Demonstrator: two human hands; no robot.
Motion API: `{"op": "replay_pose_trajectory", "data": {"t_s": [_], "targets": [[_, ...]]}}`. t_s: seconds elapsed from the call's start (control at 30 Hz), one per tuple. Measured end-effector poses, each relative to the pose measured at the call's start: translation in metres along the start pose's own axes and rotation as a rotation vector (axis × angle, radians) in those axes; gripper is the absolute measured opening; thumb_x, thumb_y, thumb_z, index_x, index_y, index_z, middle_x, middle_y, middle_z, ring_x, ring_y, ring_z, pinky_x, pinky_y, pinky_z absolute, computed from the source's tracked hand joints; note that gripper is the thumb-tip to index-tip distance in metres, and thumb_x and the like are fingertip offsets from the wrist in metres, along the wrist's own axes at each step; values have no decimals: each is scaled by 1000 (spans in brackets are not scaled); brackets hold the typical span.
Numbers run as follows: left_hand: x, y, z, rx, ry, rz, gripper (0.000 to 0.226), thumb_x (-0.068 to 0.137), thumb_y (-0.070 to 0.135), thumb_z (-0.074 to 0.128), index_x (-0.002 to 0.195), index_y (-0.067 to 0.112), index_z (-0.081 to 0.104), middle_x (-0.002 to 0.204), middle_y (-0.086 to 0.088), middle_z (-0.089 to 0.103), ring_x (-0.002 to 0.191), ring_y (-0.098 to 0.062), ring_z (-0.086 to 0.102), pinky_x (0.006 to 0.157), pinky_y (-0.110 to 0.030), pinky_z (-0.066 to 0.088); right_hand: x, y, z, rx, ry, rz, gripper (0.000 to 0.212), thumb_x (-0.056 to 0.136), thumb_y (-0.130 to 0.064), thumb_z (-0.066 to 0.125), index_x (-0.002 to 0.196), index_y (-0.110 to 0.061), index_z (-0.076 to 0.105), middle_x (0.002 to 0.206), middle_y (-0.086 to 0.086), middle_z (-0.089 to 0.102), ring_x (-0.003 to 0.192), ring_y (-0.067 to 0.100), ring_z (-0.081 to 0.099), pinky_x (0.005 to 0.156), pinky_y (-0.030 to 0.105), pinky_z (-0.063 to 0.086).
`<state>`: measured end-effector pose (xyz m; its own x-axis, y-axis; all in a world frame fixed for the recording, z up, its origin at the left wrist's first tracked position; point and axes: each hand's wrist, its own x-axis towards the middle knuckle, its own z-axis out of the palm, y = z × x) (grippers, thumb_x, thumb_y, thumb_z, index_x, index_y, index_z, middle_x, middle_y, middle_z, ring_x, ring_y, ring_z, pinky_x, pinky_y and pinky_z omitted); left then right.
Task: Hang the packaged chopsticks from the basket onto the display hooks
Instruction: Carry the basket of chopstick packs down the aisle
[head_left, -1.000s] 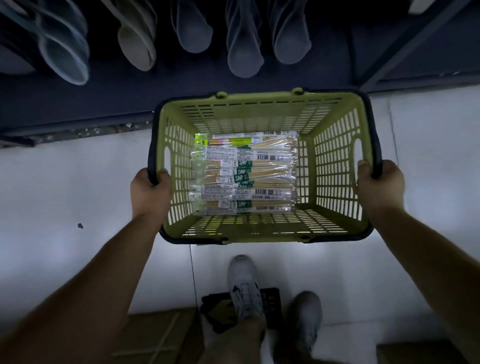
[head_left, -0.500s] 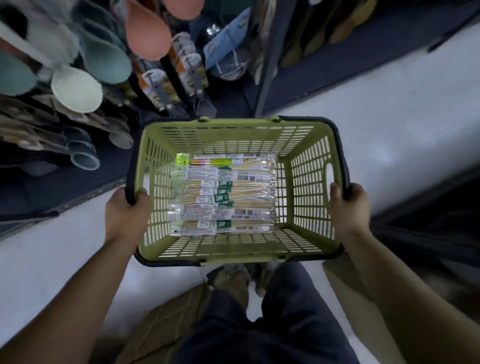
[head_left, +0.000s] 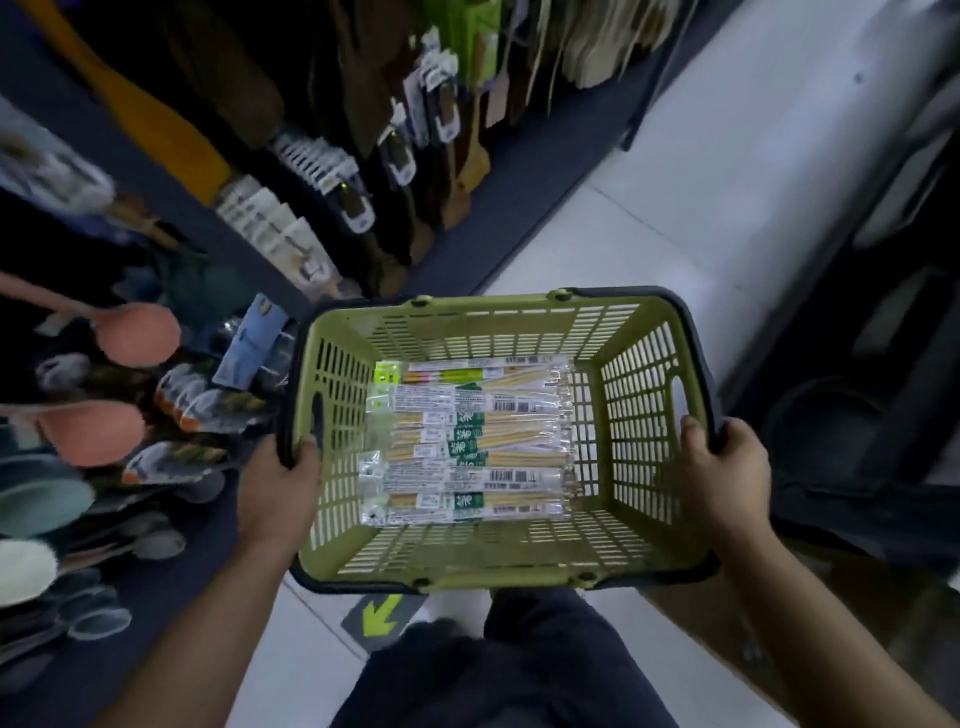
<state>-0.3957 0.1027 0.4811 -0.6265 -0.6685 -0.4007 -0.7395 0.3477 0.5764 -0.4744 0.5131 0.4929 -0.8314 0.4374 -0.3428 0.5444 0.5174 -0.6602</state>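
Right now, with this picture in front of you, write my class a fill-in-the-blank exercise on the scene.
The packaged chopsticks lie flat in the ____ basket. The basket is gripped by ____ hands, the left hand and the right hand. The pink spoons hang on the basket's ____ side.
Missing words: green, two, left.

My left hand (head_left: 278, 486) hides its fingers beneath the basket (head_left: 467, 322) rim. Print on the chopstick packets (head_left: 467, 441) is too small to read. Spoons (head_left: 137, 335) at nine o'clock are blurred, edge-cut.
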Motion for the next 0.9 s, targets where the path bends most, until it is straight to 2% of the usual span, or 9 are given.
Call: {"op": "replay_pose_trajectory", "data": {"t_s": [0.07, 0.2, 0.33, 0.43, 0.7, 0.77, 0.83, 0.9], "targets": [[20, 45, 18, 16, -26, 22, 21, 101, 33, 53, 98, 14, 61, 86, -14, 67, 77, -37, 64, 73, -51, 54, 34, -10, -12, -5, 31, 25, 23, 100, -41, 55, 95, -18, 60, 82, -2, 67, 70, 14, 65, 52, 27, 44], [64, 138, 54, 20, -86, 104, 19, 101, 31, 52, 95, 15, 60, 84, -11, 67, 73, -32, 63, 61, -38, 47, 101, -36, -34, 9, 98, 71, 25, 100, -42, 55, 97, -18, 60, 83, -3, 66, 71, 13, 63, 53, 28, 44], [119, 230, 97, 9, -157, 172, 19, 100, 31, 54, 89, 16, 58, 81, -8, 67, 72, -31, 64, 63, -39, 48, 167, -58, -49, 28, 172, 142, 23, 99, -43, 56, 89, -22, 58, 81, -3, 66, 70, 15, 64, 54, 29, 45], [164, 295, 137, -10, -218, 225, 21, 100, 33, 55, 85, 18, 57, 78, -7, 67, 67, -28, 64, 59, -34, 48, 221, -74, -53, 48, 239, 186, 26, 98, -42, 57, 86, -19, 58, 78, -2, 66, 69, 16, 63, 53, 28, 43], [244, 490, 245, 26, -372, 337, 23, 101, 31, 55, 80, 19, 54, 74, -2, 62, 68, -29, 59, 60, -34, 43, 360, -119, -91, 51, 418, 280, 31, 97, -41, 59, 75, -21, 53, 69, -8, 60, 59, 5, 55, 46, 21, 32], [255, 537, 273, 37, -391, 369, 22, 99, 35, 55, 89, 16, 59, 81, -8, 66, 77, -37, 64, 65, -39, 48, 399, -128, -104, 69, 448, 295, 31, 97, -41, 59, 74, -20, 54, 68, -8, 61, 59, 6, 55, 47, 21, 32], [264, 582, 304, 39, -415, 371, 36, 97, 41, 55, 108, 7, 61, 97, -18, 70, 94, -44, 67, 77, -48, 54, 442, -134, -120, 89, 471, 305, 32, 96, -42, 59, 74, -18, 55, 67, -7, 61, 59, 8, 56, 49, 22, 32], [269, 627, 337, 32, -424, 392, 50, 91, 48, 53, 114, 5, 61, 105, -22, 71, 102, -46, 67, 86, -53, 55, 489, -138, -138, 98, 476, 321, 33, 95, -42, 59, 75, -17, 55, 67, -4, 61, 60, 13, 57, 49, 24, 33]]}}
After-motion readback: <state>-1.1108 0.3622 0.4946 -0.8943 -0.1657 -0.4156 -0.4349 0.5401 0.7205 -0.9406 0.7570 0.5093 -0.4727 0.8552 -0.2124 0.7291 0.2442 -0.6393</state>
